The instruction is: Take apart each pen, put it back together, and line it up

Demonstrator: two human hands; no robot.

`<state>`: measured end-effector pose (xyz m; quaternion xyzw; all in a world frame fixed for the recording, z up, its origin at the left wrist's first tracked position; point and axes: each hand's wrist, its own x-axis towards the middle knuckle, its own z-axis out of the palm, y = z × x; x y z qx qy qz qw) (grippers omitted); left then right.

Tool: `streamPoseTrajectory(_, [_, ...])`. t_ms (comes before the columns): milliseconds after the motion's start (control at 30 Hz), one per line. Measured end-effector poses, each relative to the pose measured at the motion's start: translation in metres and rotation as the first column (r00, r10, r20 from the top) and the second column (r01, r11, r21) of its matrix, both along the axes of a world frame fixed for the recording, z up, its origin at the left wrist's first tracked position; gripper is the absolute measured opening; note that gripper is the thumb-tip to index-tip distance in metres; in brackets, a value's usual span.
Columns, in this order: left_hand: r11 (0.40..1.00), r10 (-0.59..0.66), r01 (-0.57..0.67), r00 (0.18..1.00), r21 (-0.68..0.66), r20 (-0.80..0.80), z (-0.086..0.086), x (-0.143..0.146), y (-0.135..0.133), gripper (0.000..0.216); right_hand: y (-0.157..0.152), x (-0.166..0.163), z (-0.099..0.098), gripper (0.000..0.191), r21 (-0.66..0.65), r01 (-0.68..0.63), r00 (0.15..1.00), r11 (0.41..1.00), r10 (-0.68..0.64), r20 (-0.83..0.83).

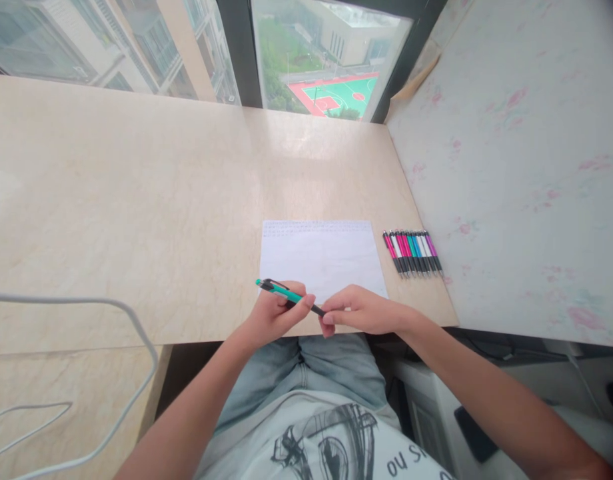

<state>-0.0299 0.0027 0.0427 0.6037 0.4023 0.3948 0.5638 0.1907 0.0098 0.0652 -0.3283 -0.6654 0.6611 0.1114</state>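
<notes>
A green and black pen (pixel 286 292) slants between my two hands, just above the near edge of the paper. Its green barrel end points up to the left. My left hand (pixel 280 311) is closed around the pen's middle. The fingers of my right hand (pixel 354 309) pinch the black end on the right. The very end of the pen is hidden by those fingers. Beneath and beyond the hands lies a white sheet of paper (pixel 319 257), with rows of small writing along its far edge.
To the right of the paper, a row of several pens (pixel 412 253) in pink, white, green, blue and purple lies beside the flowered wall (pixel 526 167). A white cable (pixel 131 320) loops at the left. A window (pixel 331 60) stands behind the tabletop (pixel 136 200).
</notes>
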Motion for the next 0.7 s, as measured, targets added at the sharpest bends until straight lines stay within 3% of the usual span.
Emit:
streamPoseTrajectory(67, [0.997, 0.053, -0.051, 0.998, 0.061, -0.034, 0.000, 0.002, 0.001, 0.049, -0.001, -0.002, 0.002, 0.030, 0.224, 0.048, 0.994, 0.973, -0.068, 0.080])
streamPoseTrajectory(133, [0.987, 0.122, -0.115, 0.991, 0.113, -0.053, -0.001, 0.005, 0.002, 0.049, -0.004, -0.005, 0.001, 0.030, 0.415, 0.083, 0.978, 0.906, -0.155, 0.141])
streamPoseTrajectory(200, [0.971, 0.201, -0.192, 0.978, 0.145, -0.049, -0.003, 0.010, 0.002, 0.049, -0.008, -0.008, -0.003, 0.030, 0.590, 0.091, 0.953, 0.802, -0.243, 0.183])
streamPoseTrajectory(267, [0.947, 0.285, -0.277, 0.958, 0.162, -0.027, -0.007, 0.015, 0.001, 0.049, -0.010, -0.011, -0.008, 0.029, 0.747, 0.058, 0.920, 0.662, -0.326, 0.217])
streamPoseTrajectory(333, [0.923, 0.352, -0.346, 0.936, 0.167, -0.010, -0.012, 0.020, 0.001, 0.049, -0.009, -0.013, -0.012, 0.030, 0.848, -0.002, 0.887, 0.530, -0.390, 0.246])
streamPoseTrajectory(400, [0.905, 0.403, -0.398, 0.915, 0.149, -0.002, -0.017, 0.024, 0.000, 0.048, -0.008, -0.015, -0.015, 0.031, 0.893, -0.051, 0.862, 0.447, -0.432, 0.265])
streamPoseTrajectory(500, [0.882, 0.470, -0.470, 0.883, 0.048, 0.010, -0.024, 0.033, 0.002, 0.048, -0.005, -0.016, -0.019, 0.031, 0.915, -0.053, 0.845, 0.400, -0.469, 0.255])
streamPoseTrajectory(600, [0.840, 0.537, -0.522, 0.839, -0.148, 0.087, -0.031, 0.043, 0.006, 0.046, -0.002, -0.017, -0.025, 0.031, 0.927, -0.042, 0.823, 0.372, -0.513, 0.243])
streamPoseTrajectory(700, [0.787, 0.582, -0.498, 0.795, -0.364, 0.171, -0.039, 0.050, 0.011, 0.044, 0.001, -0.019, -0.032, 0.031, 0.932, -0.087, 0.797, 0.351, -0.536, 0.276])
